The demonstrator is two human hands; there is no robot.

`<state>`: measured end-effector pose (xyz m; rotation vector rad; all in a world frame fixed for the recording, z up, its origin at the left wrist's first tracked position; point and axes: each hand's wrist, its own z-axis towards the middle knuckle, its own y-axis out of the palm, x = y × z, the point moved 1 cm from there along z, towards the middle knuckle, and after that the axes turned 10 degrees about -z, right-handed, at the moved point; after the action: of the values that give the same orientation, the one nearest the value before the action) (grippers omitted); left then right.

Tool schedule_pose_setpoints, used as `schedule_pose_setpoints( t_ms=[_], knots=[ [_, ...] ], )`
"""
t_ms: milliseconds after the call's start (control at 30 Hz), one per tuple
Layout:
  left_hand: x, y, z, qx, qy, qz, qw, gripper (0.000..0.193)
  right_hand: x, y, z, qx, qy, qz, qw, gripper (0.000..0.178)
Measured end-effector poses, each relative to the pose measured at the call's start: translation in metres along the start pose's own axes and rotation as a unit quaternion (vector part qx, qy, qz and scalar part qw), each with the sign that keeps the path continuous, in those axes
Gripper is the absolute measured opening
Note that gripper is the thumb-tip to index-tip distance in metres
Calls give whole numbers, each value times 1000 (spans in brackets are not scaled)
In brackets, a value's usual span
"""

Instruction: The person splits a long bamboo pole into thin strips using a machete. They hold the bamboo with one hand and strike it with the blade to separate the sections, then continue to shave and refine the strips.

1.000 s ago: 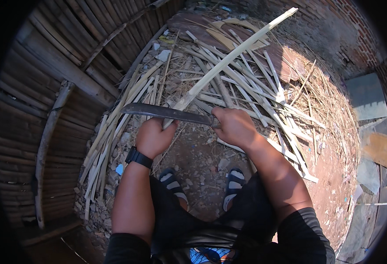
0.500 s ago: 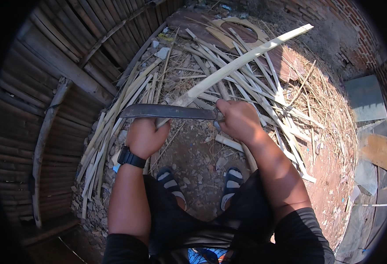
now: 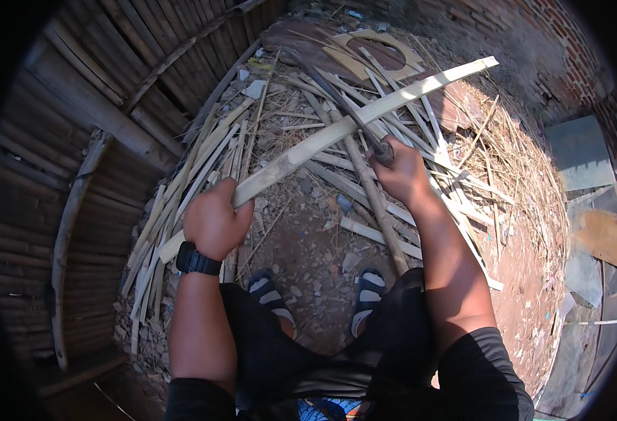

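Observation:
My left hand (image 3: 217,219) is closed round the lower part of a long, pale bamboo strip (image 3: 301,151), which slants up to the far right; its near end pokes out on the wrist's left side. In my right hand (image 3: 401,170) is the handle of a machete (image 3: 342,102). Its dark blade points away to the far left and crosses the strip near the middle; whether the edge touches the strip I cannot tell. The blade's far tip blends with the debris behind it.
Cut bamboo strips lie heaped at left (image 3: 175,203) and right, over rubble and dry shavings. A round pole (image 3: 375,193) lies among them. A bamboo wall (image 3: 49,196) stands at left, a brick wall (image 3: 568,49) at far right. A board with a round hole (image 3: 347,57) lies at the back.
The machete has swung from lying crosswise over my left hand to pointing away across the strip's middle. My left hand has shifted slightly left and nearer, with the strip's near end now showing.

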<state>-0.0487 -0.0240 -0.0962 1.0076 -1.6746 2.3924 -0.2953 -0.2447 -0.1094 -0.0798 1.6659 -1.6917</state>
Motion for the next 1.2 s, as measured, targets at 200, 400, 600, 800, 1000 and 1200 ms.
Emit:
schedule_pose_setpoints(
  t_ms=[200,400,600,800,1000,1200],
  knots=[
    [-2,-1,1,10,-11,-7,1000,27,9,13,-8,29,-117,-46,992,32],
    [-6,-4,1,1,12,-72,997,27,4,-7,-11,9,-126,-92,988,27],
    [-16,-10,2,39,4,-64,997,26,56,-9,5,125,65,42,989,27],
    [1,-15,-1,2,11,-45,999,24,6,-13,-11,87,-219,-99,967,28],
    [-10,-115,-38,34,47,-2,998,16,74,-29,5,188,60,91,976,24],
    [-63,-152,-124,6,-56,-8,998,16,38,-19,-12,134,-170,5,976,29]
  ],
)
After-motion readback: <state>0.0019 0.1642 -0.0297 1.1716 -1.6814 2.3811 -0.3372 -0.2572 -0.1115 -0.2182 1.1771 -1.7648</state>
